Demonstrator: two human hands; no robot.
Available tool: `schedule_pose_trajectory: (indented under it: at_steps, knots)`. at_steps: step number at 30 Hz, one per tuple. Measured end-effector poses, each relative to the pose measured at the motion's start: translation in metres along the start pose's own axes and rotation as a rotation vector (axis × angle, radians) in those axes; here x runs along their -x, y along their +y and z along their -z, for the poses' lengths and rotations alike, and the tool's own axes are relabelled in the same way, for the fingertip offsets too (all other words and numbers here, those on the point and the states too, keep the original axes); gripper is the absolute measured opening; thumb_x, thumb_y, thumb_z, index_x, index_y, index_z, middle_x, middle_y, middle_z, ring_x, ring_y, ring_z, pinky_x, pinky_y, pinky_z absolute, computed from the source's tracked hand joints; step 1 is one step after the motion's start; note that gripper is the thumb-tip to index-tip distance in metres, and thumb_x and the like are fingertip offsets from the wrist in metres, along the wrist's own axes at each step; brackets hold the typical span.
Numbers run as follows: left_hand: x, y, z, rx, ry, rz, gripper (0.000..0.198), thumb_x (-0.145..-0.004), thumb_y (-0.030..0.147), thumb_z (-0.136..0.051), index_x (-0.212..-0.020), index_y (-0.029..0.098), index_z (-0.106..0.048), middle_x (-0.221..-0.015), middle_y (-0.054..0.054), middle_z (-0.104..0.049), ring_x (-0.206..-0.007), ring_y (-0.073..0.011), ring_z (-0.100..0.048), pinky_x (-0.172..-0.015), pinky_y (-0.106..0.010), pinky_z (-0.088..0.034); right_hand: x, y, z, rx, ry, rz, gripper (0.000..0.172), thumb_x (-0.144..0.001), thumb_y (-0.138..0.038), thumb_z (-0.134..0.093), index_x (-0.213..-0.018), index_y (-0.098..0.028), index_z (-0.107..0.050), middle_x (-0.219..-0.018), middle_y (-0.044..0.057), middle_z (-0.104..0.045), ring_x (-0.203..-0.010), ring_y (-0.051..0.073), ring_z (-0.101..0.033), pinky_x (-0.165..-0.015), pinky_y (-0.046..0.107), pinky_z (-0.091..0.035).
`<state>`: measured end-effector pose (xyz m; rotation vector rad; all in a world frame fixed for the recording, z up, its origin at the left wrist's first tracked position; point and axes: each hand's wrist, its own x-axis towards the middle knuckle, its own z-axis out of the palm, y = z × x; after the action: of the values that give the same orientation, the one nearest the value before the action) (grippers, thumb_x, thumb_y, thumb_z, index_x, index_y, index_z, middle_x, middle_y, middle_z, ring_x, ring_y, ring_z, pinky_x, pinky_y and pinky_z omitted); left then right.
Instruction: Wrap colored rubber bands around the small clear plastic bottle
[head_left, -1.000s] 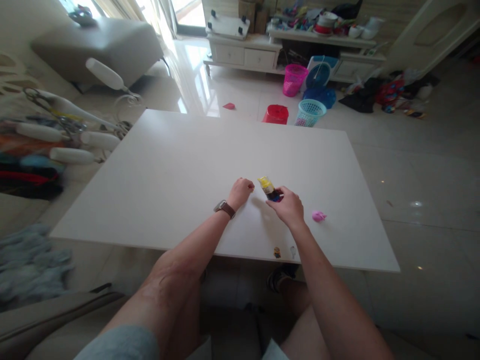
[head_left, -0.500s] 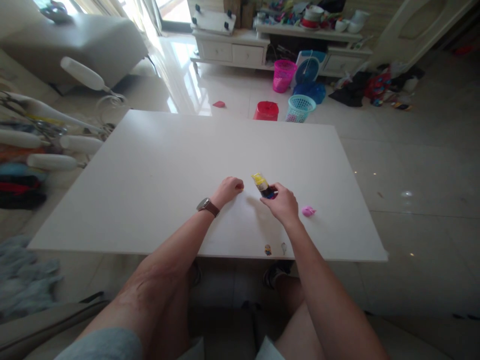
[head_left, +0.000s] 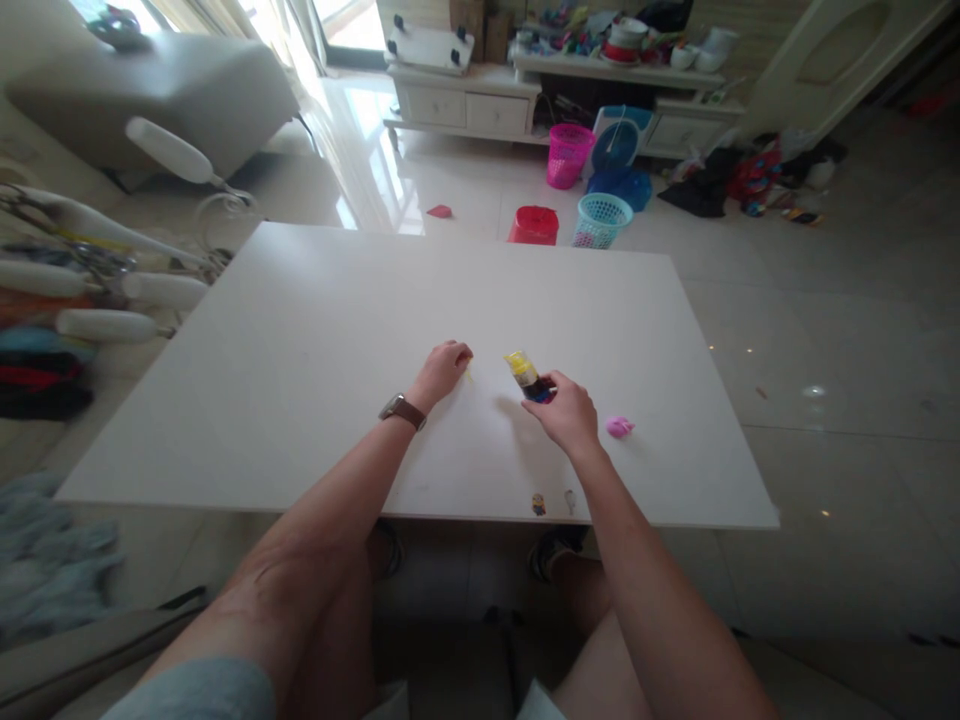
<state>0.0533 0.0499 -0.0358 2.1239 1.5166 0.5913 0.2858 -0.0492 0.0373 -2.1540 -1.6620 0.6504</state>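
My right hand (head_left: 568, 410) grips a small bottle-like item (head_left: 523, 370) with a yellow top, a pale band and a dark blue lower part. It is tilted, its yellow end pointing away and to the left. To its left, my left hand (head_left: 444, 370) is closed in a pinch on a thin yellow strip (head_left: 470, 373), just over the white table (head_left: 360, 310). Exactly what the strip is I cannot make out. Right of my right hand lies a small pink lump (head_left: 619, 427). A tiny yellow-and-blue figure (head_left: 538, 503) and a small silvery piece (head_left: 570, 501) lie by the near edge.
Beyond the table's far edge stand a red stool (head_left: 534, 225), a light blue basket (head_left: 602, 218) and a pink basket (head_left: 569, 155). A white lamp-like fixture (head_left: 169, 148) rises beside the left edge. The near edge runs just above my knees.
My left hand has moved left and slightly away from me, and the thin yellow strip now shows below its fingers. My right hand still holds the bottle-like item in nearly the same place.
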Motion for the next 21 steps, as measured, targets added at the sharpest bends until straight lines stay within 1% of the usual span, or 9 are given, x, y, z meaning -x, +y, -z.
schedule_pose_trajectory:
  at_steps: [2, 3, 6, 9, 13, 16, 18, 21]
  knots:
    - [-0.003, -0.008, 0.003, 0.012, 0.061, 0.045, 0.023, -0.088, 0.013, -0.054, -0.096, 0.014, -0.076, -0.1, -0.011, -0.07, -0.084, -0.0191, -0.064, -0.088, -0.033, -0.053, 0.0, 0.0, 0.0, -0.004, 0.002, 0.002, 0.034, -0.073, -0.038, -0.082, -0.106, -0.031, -0.071, -0.097, 0.001, -0.079, -0.088, 0.022, -0.071, -0.072, 0.03, -0.048]
    - [-0.003, -0.011, 0.003, 0.014, 0.064, 0.055, 0.023, -0.087, 0.011, -0.055, -0.094, 0.014, -0.076, -0.102, -0.012, -0.07, -0.085, -0.019, -0.065, -0.088, -0.033, -0.053, 0.0, 0.0, 0.0, -0.003, 0.001, 0.002, 0.034, -0.073, -0.038, -0.082, -0.106, -0.031, -0.071, -0.097, 0.001, -0.079, -0.088, 0.022, -0.071, -0.072, 0.03, -0.048]
    - [-0.003, -0.016, -0.003, 0.007, 0.025, 0.05, 0.024, -0.083, 0.008, -0.056, -0.088, 0.014, -0.078, -0.106, -0.013, -0.071, -0.091, -0.0202, -0.067, -0.092, -0.033, -0.053, -0.001, 0.0, 0.0, 0.001, -0.001, 0.001, 0.035, -0.073, -0.038, -0.082, -0.105, -0.031, -0.071, -0.097, 0.001, -0.079, -0.088, 0.023, -0.071, -0.072, 0.03, -0.047]
    - [-0.002, -0.016, -0.01, -0.032, 0.008, 0.064, 0.024, -0.082, 0.007, -0.057, -0.086, 0.015, -0.079, -0.099, -0.012, -0.074, -0.093, -0.0225, -0.068, -0.094, -0.035, -0.052, 0.0, -0.001, 0.0, 0.002, 0.0, 0.002, 0.035, -0.073, -0.038, -0.082, -0.105, -0.031, -0.071, -0.097, 0.001, -0.079, -0.089, 0.022, -0.071, -0.072, 0.03, -0.047]
    - [-0.002, -0.014, -0.011, -0.039, 0.017, 0.088, 0.023, -0.082, 0.009, -0.058, -0.086, 0.016, -0.079, -0.09, -0.011, -0.076, -0.087, -0.0227, -0.068, -0.089, -0.034, -0.052, 0.0, 0.0, 0.0, 0.001, 0.002, -0.002, 0.034, -0.073, -0.038, -0.082, -0.105, -0.031, -0.071, -0.097, 0.0, -0.079, -0.088, 0.022, -0.071, -0.071, 0.03, -0.047]
    - [-0.001, -0.011, -0.006, 0.066, 0.046, 0.14, 0.021, -0.082, 0.011, -0.06, -0.094, 0.016, -0.077, -0.086, -0.008, -0.076, -0.079, -0.0196, -0.067, -0.078, -0.03, -0.052, 0.0, 0.001, 0.0, 0.004, 0.004, -0.005, 0.035, -0.073, -0.039, -0.082, -0.105, -0.031, -0.071, -0.097, 0.0, -0.079, -0.088, 0.022, -0.071, -0.072, 0.03, -0.047]
    - [0.0, -0.01, -0.002, 0.129, 0.027, 0.121, 0.021, -0.081, 0.013, -0.063, -0.096, 0.016, -0.076, -0.084, -0.006, -0.076, -0.075, -0.0178, -0.067, -0.074, -0.028, -0.051, -0.001, 0.001, 0.001, 0.002, 0.007, -0.001, 0.035, -0.073, -0.038, -0.082, -0.105, -0.031, -0.071, -0.097, 0.0, -0.079, -0.088, 0.022, -0.071, -0.072, 0.03, -0.048]
    - [0.001, -0.009, 0.001, 0.117, -0.079, 0.007, 0.016, -0.079, 0.013, -0.064, -0.088, 0.016, -0.078, -0.083, -0.006, -0.076, -0.076, -0.0175, -0.067, -0.076, -0.028, -0.051, -0.001, 0.001, 0.001, -0.008, 0.007, 0.012, 0.035, -0.073, -0.038, -0.082, -0.106, -0.032, -0.071, -0.099, 0.0, -0.079, -0.089, 0.022, -0.072, -0.073, 0.03, -0.048]
